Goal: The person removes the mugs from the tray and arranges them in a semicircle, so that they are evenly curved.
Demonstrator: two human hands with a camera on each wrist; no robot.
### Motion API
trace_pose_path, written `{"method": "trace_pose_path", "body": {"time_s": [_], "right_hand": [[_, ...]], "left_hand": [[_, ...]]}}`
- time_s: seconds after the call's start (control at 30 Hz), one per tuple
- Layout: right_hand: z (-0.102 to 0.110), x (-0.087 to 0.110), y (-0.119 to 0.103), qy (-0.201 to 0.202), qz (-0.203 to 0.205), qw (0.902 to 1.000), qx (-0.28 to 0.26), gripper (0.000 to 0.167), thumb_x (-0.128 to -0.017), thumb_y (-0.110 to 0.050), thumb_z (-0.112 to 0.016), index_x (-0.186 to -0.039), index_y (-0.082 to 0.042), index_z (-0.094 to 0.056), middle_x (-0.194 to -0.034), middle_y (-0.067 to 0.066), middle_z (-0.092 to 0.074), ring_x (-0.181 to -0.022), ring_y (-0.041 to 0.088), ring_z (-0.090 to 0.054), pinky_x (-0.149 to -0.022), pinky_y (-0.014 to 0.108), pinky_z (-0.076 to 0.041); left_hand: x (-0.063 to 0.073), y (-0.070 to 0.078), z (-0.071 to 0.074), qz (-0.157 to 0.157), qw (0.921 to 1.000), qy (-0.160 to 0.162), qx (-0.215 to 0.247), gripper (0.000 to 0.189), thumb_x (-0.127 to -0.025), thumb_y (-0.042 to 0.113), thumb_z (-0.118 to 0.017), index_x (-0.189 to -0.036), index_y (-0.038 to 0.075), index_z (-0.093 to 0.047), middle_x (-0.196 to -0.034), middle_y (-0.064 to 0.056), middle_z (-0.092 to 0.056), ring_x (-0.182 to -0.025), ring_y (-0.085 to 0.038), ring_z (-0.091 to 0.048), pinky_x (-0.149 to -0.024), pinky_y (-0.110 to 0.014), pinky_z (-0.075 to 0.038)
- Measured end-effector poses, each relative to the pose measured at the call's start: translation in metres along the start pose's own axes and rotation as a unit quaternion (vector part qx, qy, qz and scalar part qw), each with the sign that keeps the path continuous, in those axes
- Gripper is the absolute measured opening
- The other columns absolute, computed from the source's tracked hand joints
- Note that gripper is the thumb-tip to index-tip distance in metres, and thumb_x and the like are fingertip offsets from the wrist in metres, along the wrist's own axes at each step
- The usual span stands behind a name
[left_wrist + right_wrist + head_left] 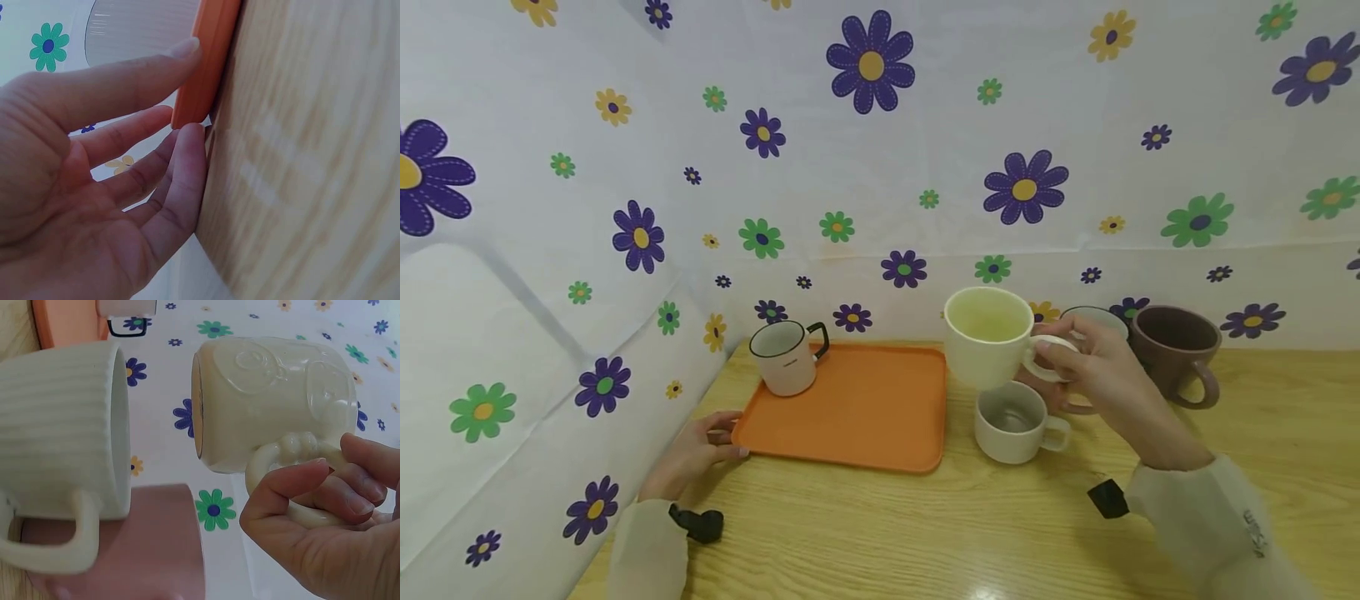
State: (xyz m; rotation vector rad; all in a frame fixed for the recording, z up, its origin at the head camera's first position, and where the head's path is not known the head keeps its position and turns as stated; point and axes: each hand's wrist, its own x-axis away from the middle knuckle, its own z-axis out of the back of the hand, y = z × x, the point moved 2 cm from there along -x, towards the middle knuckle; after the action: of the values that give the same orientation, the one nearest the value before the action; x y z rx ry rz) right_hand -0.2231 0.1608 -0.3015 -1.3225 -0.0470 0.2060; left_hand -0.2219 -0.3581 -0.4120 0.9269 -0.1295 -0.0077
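Note:
Above the table, just right of the tray, my right hand grips a cream mug by its handle. Raised shapes show on the mug's side in the right wrist view. My left hand is at the near left corner of an orange tray, its thumb and fingers on either side of that corner. On the tray's far left part stands a white mug with a black rim and black handle. Below the held mug, a ribbed off-white cup stands on the table.
A pink mug stands behind the ribbed cup, partly hidden. Farther right is a brown mug. Behind my right hand shows the rim of another pale mug. Flowered cloth closes off the back and left of the wooden table.

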Motion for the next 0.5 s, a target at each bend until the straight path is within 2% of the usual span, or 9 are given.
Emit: {"method": "trace_pose_path", "body": {"time_s": [0.07, 0.2, 0.3, 0.43, 0.5], "right_hand": [[0.006, 0.002, 0.002, 0.009, 0.009, 0.9998, 0.012, 0.025, -0.106, -0.026, -0.056, -0.119, -0.005, -0.054, -0.126, 0.009, -0.062, -0.093, 0.014, -0.066, -0.078, 0.035, -0.054], [0.018, 0.008, 0.007, 0.027, 0.023, 0.9992, 0.018, 0.022, -0.105, -0.029, -0.058, -0.118, -0.011, -0.056, -0.104, -0.005, -0.068, -0.094, 0.012, -0.065, -0.078, 0.035, -0.055], [0.026, 0.012, 0.011, 0.036, 0.031, 0.9988, 0.007, 0.018, -0.105, -0.027, -0.058, -0.116, -0.013, -0.058, -0.101, -0.007, -0.069, -0.093, 0.011, -0.065, -0.075, 0.031, -0.056], [0.037, 0.017, 0.016, 0.050, 0.039, 0.9980, 0.005, 0.013, -0.105, -0.024, -0.058, -0.115, -0.016, -0.058, -0.106, -0.008, -0.066, -0.091, 0.011, -0.063, -0.071, 0.028, -0.056], [0.042, 0.020, 0.018, 0.055, 0.044, 0.9973, -0.019, 0.011, -0.104, -0.021, -0.059, -0.113, -0.014, -0.059, -0.108, -0.010, -0.065, -0.090, 0.011, -0.063, -0.069, 0.027, -0.056]], "left_hand": [[0.000, -0.001, 0.000, 0.002, 1.0000, 0.003, -0.006, 0.068, -0.088, 0.006, -0.078, -0.146, -0.010, -0.045, -0.134, -0.030, -0.054, -0.117, -0.040, -0.060, -0.093, -0.043, -0.052], [0.001, -0.001, 0.001, 0.003, 1.0000, 0.003, -0.008, 0.069, -0.088, 0.007, -0.078, -0.146, -0.009, -0.044, -0.134, -0.030, -0.054, -0.117, -0.040, -0.059, -0.094, -0.044, -0.051], [0.001, -0.001, 0.000, 0.004, 1.0000, 0.001, -0.005, 0.070, -0.088, 0.008, -0.078, -0.146, -0.010, -0.044, -0.134, -0.030, -0.054, -0.117, -0.041, -0.059, -0.092, -0.042, -0.052], [0.000, 0.000, 0.000, 0.009, 0.9999, 0.000, -0.005, 0.070, -0.088, 0.007, -0.078, -0.146, -0.009, -0.044, -0.135, -0.031, -0.053, -0.117, -0.040, -0.059, -0.092, -0.042, -0.052], [0.000, 0.000, 0.000, 0.012, 0.9999, -0.001, -0.004, 0.069, -0.089, 0.006, -0.077, -0.147, -0.010, -0.043, -0.135, -0.031, -0.053, -0.117, -0.041, -0.059, -0.093, -0.042, -0.052]]}}
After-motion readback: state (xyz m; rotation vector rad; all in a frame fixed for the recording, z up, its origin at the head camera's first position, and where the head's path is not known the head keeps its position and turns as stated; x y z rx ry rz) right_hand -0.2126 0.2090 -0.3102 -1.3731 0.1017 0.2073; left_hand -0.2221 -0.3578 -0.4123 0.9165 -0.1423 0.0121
